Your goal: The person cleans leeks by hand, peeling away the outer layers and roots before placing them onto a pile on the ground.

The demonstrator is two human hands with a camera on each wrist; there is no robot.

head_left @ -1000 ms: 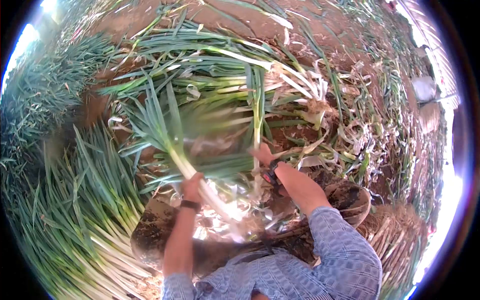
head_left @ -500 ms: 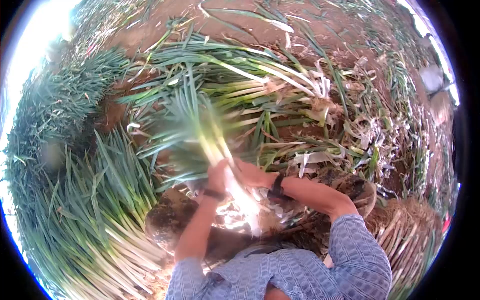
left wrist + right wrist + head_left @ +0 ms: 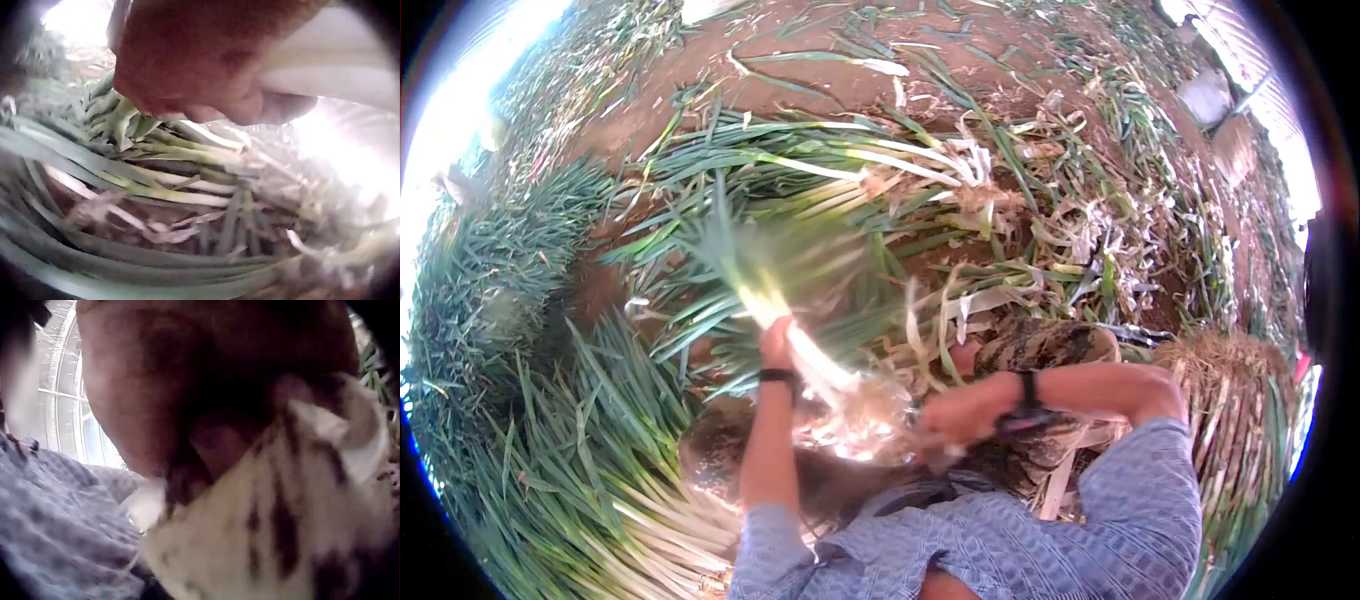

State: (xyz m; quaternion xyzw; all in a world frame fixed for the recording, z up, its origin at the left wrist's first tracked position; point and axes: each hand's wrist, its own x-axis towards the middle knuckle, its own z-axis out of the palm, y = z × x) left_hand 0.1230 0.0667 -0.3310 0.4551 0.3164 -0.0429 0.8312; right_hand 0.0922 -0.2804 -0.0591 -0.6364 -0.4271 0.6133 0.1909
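My left hand [image 3: 777, 345] grips a few long green onions [image 3: 818, 368] by their white stalks, leaves pointing away and roots towards my body. In the left wrist view the fingers curl round the thick white stalks [image 3: 337, 62]. My right hand [image 3: 970, 410] is beside the root end, close to my body. From its curled fingers hangs a pale yellowish peeled outer leaf [image 3: 231, 544] with dark streaks, large in the right wrist view. The leaves of the held onions are blurred.
A heap of green onions [image 3: 590, 450] lies at my left, another pile [image 3: 820, 170] ahead. Peeled skins [image 3: 1100, 230] litter the ground on the right. A bundle of stalks with roots [image 3: 1235, 400] is by my right elbow. My knee [image 3: 1040, 345] in camouflage cloth is near the right hand.
My hands came together on the white stalks half a second ago. Since then the right hand has pulled back towards my body with a peeled leaf, while the left shifted leftward, still gripping the onions.
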